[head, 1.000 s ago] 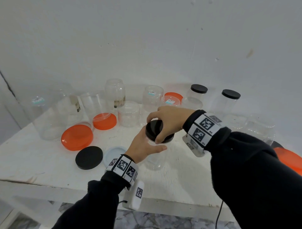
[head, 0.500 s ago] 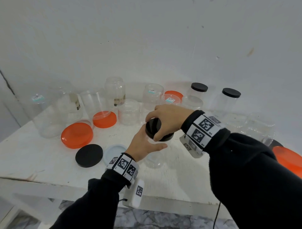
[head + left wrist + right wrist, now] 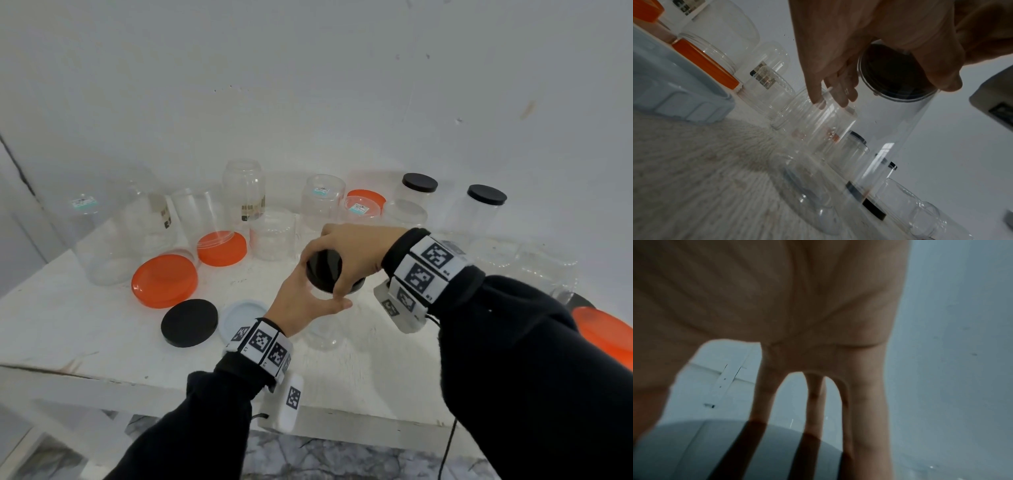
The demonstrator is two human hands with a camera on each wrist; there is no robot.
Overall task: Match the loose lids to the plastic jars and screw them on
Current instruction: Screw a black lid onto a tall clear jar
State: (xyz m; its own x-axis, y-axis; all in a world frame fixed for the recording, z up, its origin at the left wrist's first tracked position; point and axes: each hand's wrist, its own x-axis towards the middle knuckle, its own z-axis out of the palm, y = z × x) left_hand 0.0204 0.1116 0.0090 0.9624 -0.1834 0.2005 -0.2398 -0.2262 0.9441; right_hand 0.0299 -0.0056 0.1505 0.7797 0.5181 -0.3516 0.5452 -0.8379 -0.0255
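Note:
A small clear plastic jar [image 3: 323,334] stands near the middle of the white table [image 3: 68,329]. My left hand [image 3: 305,301] grips its upper wall from the left, thumb across the front. On the jar's mouth sits a black lid [image 3: 322,270], and my right hand [image 3: 346,253] grips that lid from above with curled fingers. In the left wrist view the black lid [image 3: 898,81] shows through the clear jar [image 3: 890,146], under my right hand [image 3: 931,40]. In the right wrist view, my fingers [image 3: 764,394] reach down over the lid [image 3: 694,451].
Loose lids lie to the left: black [image 3: 189,322], pale blue [image 3: 239,317], large orange [image 3: 164,279], smaller orange [image 3: 222,248]. Several clear jars line the wall, two capped in black [image 3: 419,183] [image 3: 486,195]. Another orange lid [image 3: 603,332] is at the right edge.
My right hand has shifted slightly round the black lid. The jar and my left hand stay where they were.

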